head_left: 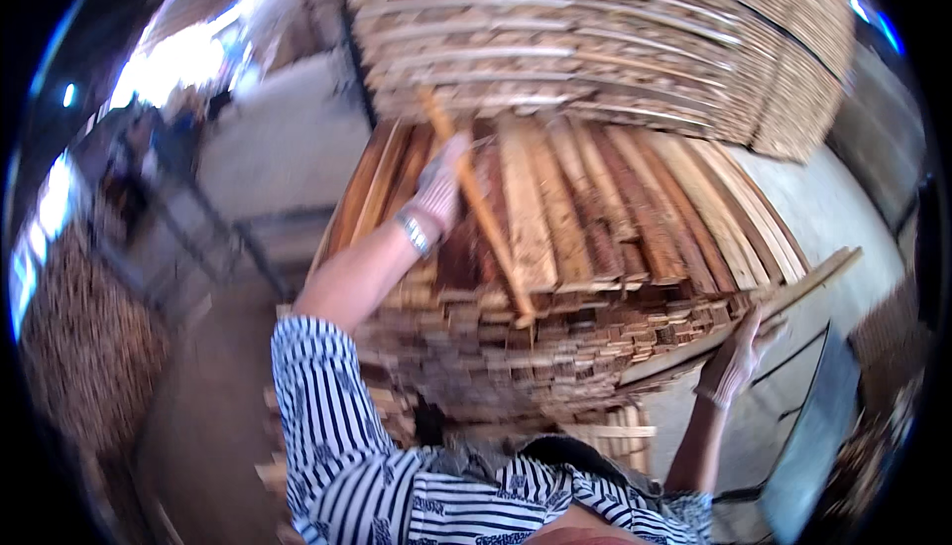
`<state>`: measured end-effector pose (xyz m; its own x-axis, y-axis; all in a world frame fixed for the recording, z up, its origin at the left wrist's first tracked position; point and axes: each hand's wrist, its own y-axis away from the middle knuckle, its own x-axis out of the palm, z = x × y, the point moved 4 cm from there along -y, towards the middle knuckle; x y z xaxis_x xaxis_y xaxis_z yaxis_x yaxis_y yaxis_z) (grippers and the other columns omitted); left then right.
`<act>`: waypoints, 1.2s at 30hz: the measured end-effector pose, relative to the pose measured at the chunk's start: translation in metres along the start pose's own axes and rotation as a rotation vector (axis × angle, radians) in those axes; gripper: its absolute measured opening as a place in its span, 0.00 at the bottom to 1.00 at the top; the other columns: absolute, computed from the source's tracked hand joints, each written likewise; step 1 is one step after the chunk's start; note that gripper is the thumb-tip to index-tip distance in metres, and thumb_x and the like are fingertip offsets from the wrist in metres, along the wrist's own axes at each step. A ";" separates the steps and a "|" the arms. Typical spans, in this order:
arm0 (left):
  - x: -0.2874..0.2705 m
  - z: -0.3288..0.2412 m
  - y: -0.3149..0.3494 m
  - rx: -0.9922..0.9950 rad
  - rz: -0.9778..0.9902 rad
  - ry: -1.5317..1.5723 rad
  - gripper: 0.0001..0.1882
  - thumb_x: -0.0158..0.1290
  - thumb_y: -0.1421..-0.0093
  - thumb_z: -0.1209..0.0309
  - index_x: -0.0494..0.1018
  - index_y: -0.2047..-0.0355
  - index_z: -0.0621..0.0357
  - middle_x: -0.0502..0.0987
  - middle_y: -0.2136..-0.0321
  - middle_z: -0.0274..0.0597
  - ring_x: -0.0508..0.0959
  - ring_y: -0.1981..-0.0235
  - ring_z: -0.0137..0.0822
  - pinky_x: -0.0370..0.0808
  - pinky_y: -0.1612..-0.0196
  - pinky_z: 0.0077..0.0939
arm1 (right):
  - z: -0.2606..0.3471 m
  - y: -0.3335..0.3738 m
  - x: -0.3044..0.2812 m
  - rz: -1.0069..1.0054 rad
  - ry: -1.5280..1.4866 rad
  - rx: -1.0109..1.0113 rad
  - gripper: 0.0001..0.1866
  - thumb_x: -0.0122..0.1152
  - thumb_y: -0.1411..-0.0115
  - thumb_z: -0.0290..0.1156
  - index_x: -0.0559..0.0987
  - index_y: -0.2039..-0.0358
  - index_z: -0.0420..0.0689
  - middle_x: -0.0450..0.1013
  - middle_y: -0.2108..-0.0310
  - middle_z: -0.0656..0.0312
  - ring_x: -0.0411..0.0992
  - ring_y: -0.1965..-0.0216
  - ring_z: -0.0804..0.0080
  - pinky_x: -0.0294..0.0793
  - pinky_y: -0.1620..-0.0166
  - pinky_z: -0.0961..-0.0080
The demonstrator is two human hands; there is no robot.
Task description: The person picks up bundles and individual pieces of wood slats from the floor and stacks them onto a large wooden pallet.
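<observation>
In front of me a stack of wooden boards [534,218] carries a top layer of brown and pale planks lying side by side. My left hand [446,183], in a light knit glove, is closed round a narrow orange-brown wooden strip [486,218] slanting above that layer. At the stack's near right corner, my gloved right hand [736,359] grips a long pale wooden board [811,283], which points out to the far right. Motion blur softens both hands, and some fingers are hidden.
Behind rises a tall strapped pile of layered boards [555,44]. A dark metal frame [268,218] stands to the left, near a brown heap [84,347]. At lower right is a grey-blue panel [818,436]. More wood pieces [630,436] lie below the stack's front.
</observation>
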<state>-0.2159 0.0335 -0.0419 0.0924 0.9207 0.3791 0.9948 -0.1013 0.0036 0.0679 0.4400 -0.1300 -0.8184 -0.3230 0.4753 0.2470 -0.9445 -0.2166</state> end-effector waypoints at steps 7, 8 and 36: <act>0.011 0.002 0.153 0.479 0.100 0.334 0.31 0.62 0.41 0.53 0.66 0.46 0.61 0.74 0.54 0.45 0.77 0.53 0.37 0.80 0.54 0.32 | 0.057 0.122 0.104 0.967 0.277 -0.232 0.48 0.62 0.39 0.46 0.47 0.27 0.43 0.50 0.29 0.50 0.56 0.34 0.58 0.59 0.34 0.62; 0.014 0.009 0.175 0.425 0.121 0.534 0.34 0.65 0.42 0.58 0.63 0.43 0.63 0.73 0.50 0.48 0.75 0.49 0.38 0.78 0.49 0.30 | 0.061 0.141 0.117 1.079 0.260 -0.185 0.48 0.62 0.39 0.45 0.47 0.27 0.43 0.51 0.30 0.48 0.57 0.35 0.56 0.61 0.36 0.61; -0.321 0.385 0.465 -0.367 -1.351 0.381 0.12 0.56 0.39 0.57 0.74 0.62 0.50 0.74 0.75 0.29 0.71 0.77 0.31 0.69 0.76 0.29 | -0.160 0.242 0.029 2.639 1.410 0.575 0.60 0.79 0.53 0.36 0.47 0.28 0.42 0.63 0.36 0.43 0.67 0.39 0.53 0.67 0.37 0.68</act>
<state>0.2334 -0.1642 -0.5185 -0.9638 0.2415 0.1130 0.2403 0.6031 0.7606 0.0209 0.2111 -0.3049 0.9663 0.0393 -0.2544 0.2089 0.4578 0.8641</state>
